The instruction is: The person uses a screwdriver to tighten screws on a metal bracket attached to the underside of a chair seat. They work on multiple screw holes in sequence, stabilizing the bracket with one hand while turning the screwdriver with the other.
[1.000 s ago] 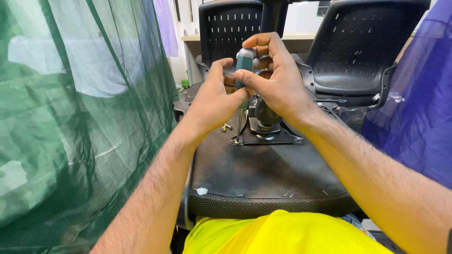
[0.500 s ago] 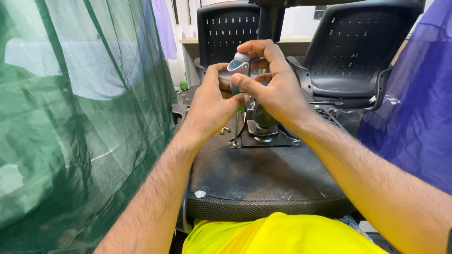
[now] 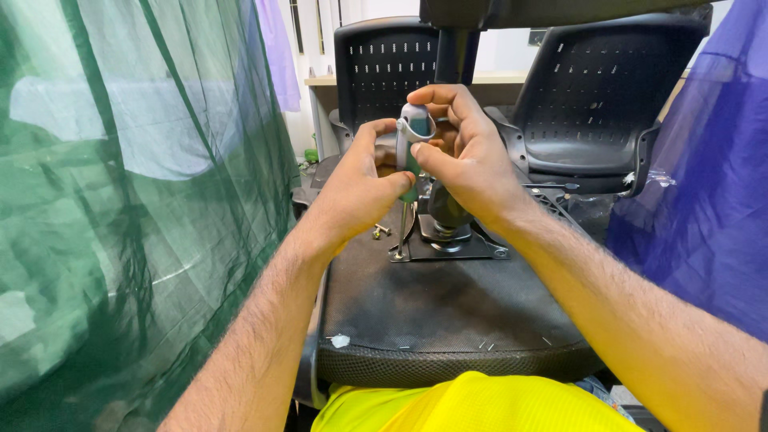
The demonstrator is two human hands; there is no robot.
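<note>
Upturned chair seat (image 3: 448, 320) lay right in front of my lap, its metal mounting plate (image 3: 452, 244) on top toward the far edge. Screwdriver (image 3: 410, 160) stood upright on the plate's left corner, my left hand (image 3: 360, 188) on its left, my right hand (image 3: 468, 156) on its right and over the top. Loose screws (image 3: 379, 232) lay on the seat just left of the plate. Netting (image 3: 120, 208) hung at my left, plastic sheeting (image 3: 704, 208) at my right. Two chairs (image 3: 592, 104) stood behind the seat.
</note>
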